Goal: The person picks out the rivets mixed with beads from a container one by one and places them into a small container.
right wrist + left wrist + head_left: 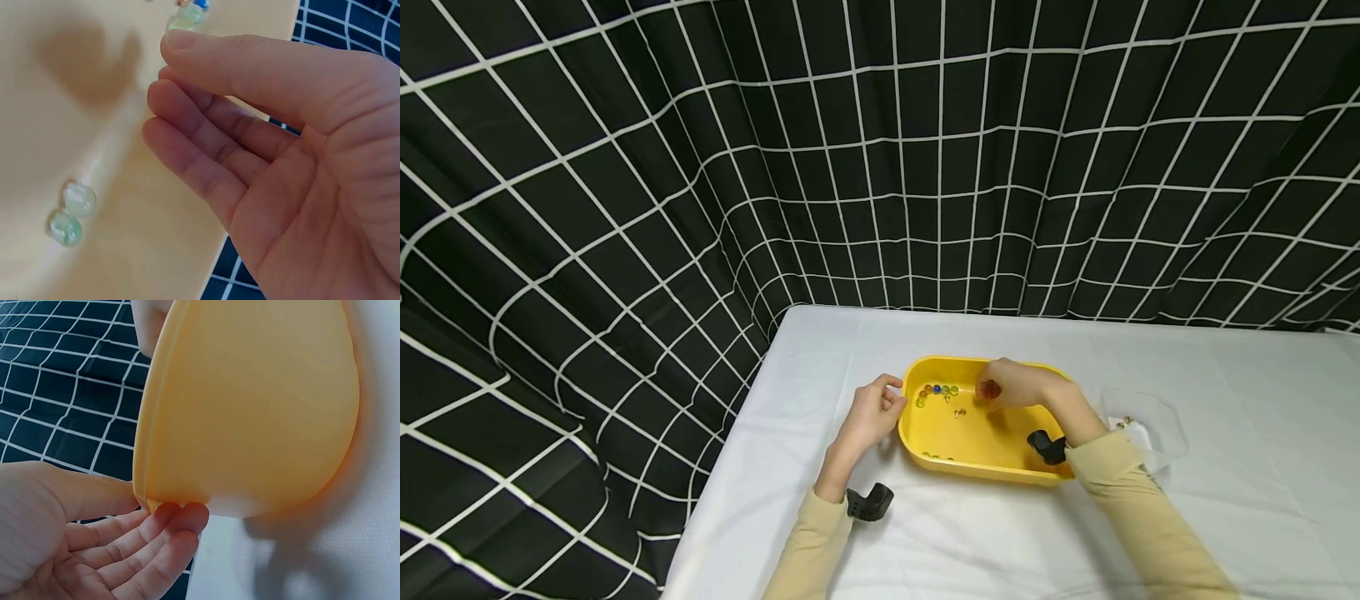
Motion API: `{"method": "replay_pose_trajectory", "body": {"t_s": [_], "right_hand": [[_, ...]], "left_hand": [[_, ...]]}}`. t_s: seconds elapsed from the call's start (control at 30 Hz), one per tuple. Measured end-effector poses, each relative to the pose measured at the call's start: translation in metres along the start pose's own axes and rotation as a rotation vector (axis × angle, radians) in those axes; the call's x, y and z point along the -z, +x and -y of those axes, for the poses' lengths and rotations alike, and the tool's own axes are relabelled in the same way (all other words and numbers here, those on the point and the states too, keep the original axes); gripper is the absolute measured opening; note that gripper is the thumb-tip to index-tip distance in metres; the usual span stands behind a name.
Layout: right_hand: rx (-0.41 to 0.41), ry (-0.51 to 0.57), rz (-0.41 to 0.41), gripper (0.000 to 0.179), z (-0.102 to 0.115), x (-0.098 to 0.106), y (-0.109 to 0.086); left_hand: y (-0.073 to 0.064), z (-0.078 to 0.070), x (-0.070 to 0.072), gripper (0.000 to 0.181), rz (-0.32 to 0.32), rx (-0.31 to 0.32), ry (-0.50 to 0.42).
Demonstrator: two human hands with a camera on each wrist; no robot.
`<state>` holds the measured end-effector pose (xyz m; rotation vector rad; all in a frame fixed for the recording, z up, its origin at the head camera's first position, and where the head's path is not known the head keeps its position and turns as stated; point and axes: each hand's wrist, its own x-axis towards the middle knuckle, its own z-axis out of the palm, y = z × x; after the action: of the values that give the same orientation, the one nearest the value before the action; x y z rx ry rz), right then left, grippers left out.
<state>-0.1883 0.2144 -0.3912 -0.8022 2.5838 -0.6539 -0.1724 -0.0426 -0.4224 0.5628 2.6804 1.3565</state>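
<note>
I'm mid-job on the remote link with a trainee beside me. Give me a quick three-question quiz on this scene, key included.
1. True or false: the clear container stands inside the yellow tray.
2. At the tray's far left, which colour bead lies between an orange bead and a green bead? A) white B) blue C) black
3. Which hand is over the tray's inside, and which is at its rim?

Key:
1. False; the clear container stands to the right of the tray.
2. B, the blue bead.
3. The right hand is over the inside; the left hand is at the rim.
</note>
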Motion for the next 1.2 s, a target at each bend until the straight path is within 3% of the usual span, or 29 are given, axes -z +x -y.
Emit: {"method": "replay_pose_trajectory", "body": {"t_s": [0.4,1.2], "right_hand": [[0.082,0.017,0.010,0.013,0.000,-0.012,0.015],[0.098,0.055,0.055,0.015,0.004,-0.021,0.030]], "left_hand": [[0.000,0.000,-0.001,0.025,-0.001,-0.007,-0.006],[0.000,0.001,0.000,0.025,-0.004,-0.012,-0.020]]}}
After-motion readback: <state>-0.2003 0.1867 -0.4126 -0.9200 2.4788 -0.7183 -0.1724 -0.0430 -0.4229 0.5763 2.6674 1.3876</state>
